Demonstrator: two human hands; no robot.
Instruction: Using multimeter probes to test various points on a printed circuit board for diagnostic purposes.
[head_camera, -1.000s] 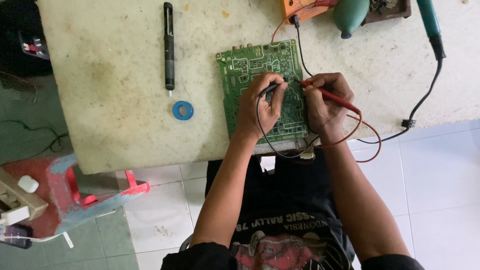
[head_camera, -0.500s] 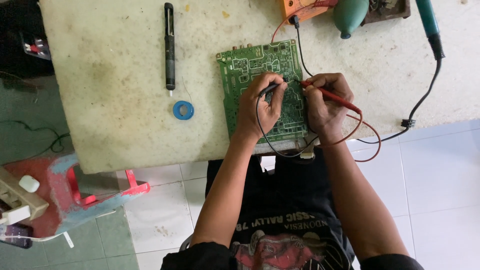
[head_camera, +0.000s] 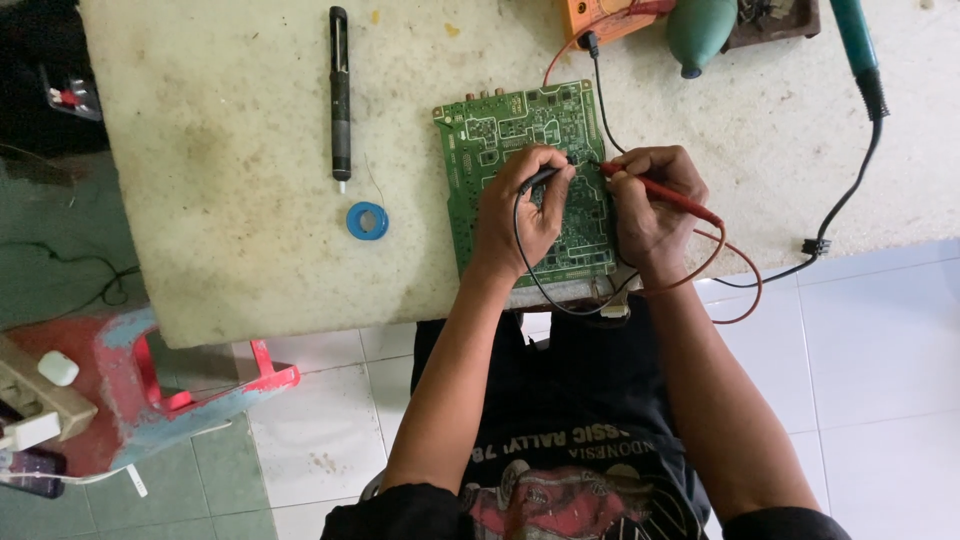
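Pinching a black probe (head_camera: 541, 178) in the left hand (head_camera: 520, 218) and a red probe (head_camera: 660, 194) in the right hand (head_camera: 650, 205), tips meeting over a green circuit board (head_camera: 500, 135) on the counter (head_camera: 240, 230). Left of the hands, blue solder reel (head_camera: 367, 221) and black desoldering pump (head_camera: 340, 92). Beyond, orange multimeter (head_camera: 600, 15), green blower bulb (head_camera: 700, 32).

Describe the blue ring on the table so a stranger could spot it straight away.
Start at the pale worktable and find the green circuit board under the hands. Left of the board, just below the tip of the long black pen-shaped tool, lies the blue ring. It is the only small, round, bright blue thing there.
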